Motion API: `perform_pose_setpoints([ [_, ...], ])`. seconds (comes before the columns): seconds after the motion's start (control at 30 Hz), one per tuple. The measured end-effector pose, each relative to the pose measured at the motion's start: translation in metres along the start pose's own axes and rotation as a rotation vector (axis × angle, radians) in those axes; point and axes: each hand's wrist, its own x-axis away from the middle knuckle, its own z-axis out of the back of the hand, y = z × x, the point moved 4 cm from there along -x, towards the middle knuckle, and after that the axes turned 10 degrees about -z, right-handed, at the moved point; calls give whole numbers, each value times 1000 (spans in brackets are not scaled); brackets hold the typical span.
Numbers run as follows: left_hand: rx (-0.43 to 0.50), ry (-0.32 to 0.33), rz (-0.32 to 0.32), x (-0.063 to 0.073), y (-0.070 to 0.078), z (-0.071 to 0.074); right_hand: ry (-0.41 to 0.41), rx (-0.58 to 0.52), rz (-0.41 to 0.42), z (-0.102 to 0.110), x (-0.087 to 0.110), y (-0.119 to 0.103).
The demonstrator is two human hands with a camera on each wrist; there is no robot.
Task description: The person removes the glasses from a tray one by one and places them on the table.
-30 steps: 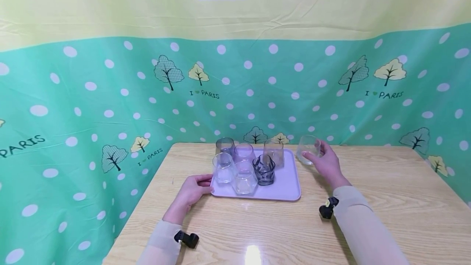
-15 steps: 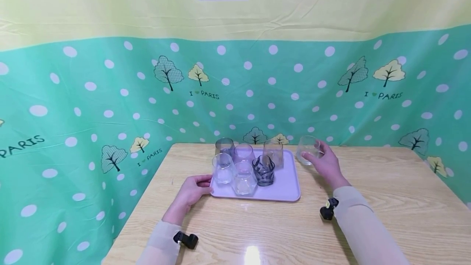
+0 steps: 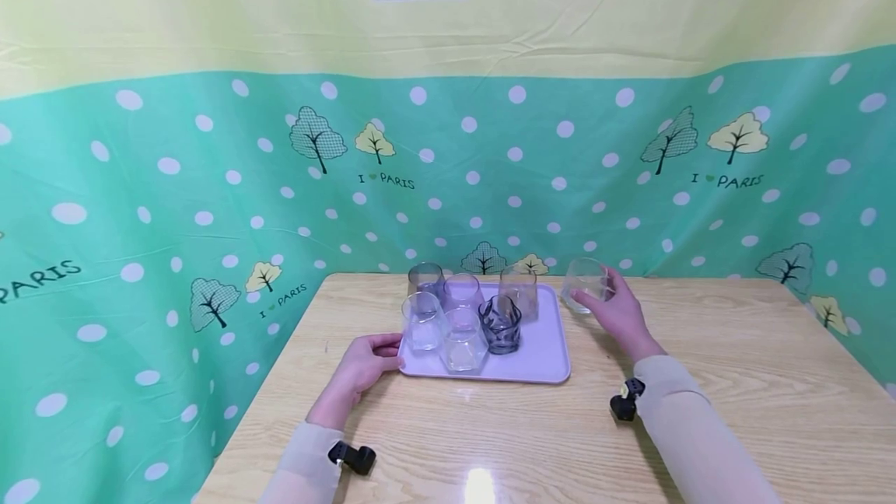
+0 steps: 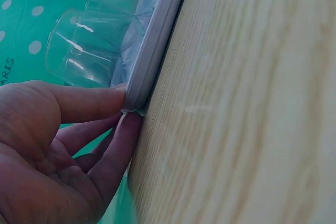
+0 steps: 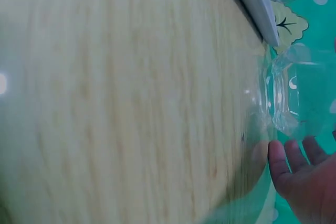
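My left hand (image 3: 362, 365) pinches the left edge of a pale lilac tray (image 3: 542, 352). In the left wrist view the thumb lies on the tray's rim (image 4: 140, 77) and the fingertips are below it. Beyond the tray's right side, my right hand (image 3: 623, 316) holds a clear drinking glass (image 3: 584, 274) upright, thumb in front and fingers behind. The right wrist view has this glass (image 5: 302, 95) with its base close to the tabletop. On the tray stand several tumblers, among them a dark wavy glass (image 3: 500, 325), a clear faceted glass (image 3: 464, 344) and an amber-tinted glass (image 3: 519, 294).
Also on the tray are a smoky grey glass (image 3: 425, 280), a pinkish glass (image 3: 462, 292) and a clear round glass (image 3: 423, 325), grouped toward the left. The wooden table (image 3: 546, 442) ends at a patterned green curtain (image 3: 448, 201) behind the tray.
Both hands, the tray and the glasses keep their places. Only the head view has shifted very slightly.
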Motion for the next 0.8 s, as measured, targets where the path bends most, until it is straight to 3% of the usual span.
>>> perform_pose_setpoints([
  [0.2, 3, -2, -18, 0, 2, 0, 50, -128, -23, 1, 7, -7],
  [0.43, 3, -1, -29, 0, 3, 0, 168, -303, -47, 5, 15, -12],
  [0.6, 16, -1, -27, 0, 3, 0, 256, -347, -43, 8, 22, -16],
  [0.8, 17, 4, -24, 2, 3, 1, 297, -398, -35, 4, 33, -25],
])
